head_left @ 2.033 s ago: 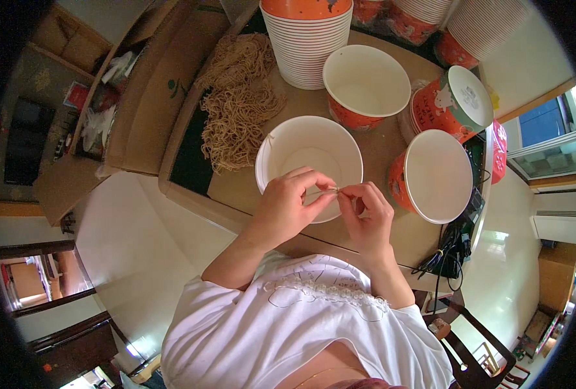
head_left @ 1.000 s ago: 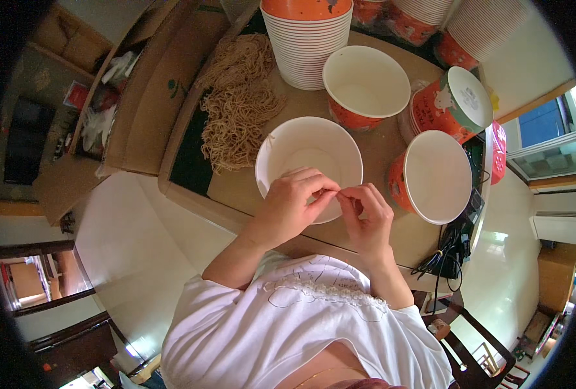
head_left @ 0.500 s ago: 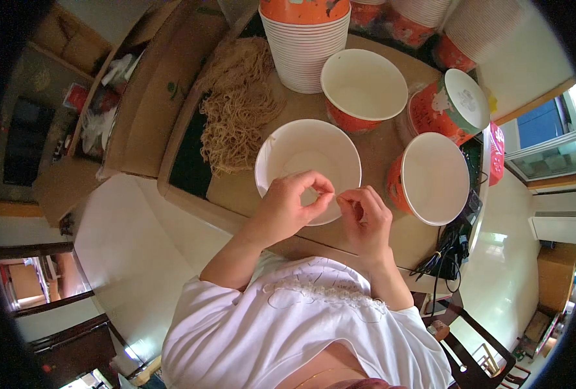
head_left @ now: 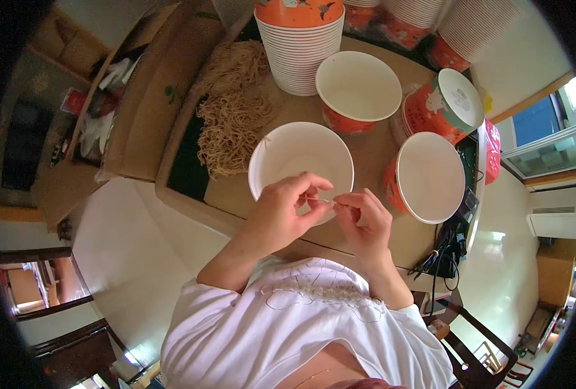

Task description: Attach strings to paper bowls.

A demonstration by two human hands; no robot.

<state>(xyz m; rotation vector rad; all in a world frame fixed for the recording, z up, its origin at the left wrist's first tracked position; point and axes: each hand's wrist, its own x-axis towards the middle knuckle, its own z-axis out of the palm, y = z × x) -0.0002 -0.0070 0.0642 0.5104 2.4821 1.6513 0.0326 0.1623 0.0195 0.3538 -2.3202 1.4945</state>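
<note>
Above the near rim of a white-lined paper bucket (head_left: 301,152), my two hands are close together. A thin pale strand (head_left: 320,200) runs between their fingers. My left hand (head_left: 287,211) has its fingers curled round one end, with the index finger and thumb slightly apart. My right hand (head_left: 364,217) pinches the other end between thumb and fingertips. A few bits of strand cling to the bucket's left rim. Beyond it to the left lies a tangled heap of tan strings (head_left: 233,110).
A tall stack of paper buckets (head_left: 299,55) stands behind. Open buckets (head_left: 359,87) (head_left: 430,178) and an upside-down one (head_left: 447,107) sit to the right. Black cables (head_left: 440,249) lie at the table's right edge. An open cardboard box (head_left: 152,97) is at left.
My left index finger and thumb have parted a little, and the strand now shows between my hands. The whole view has shifted slightly.
</note>
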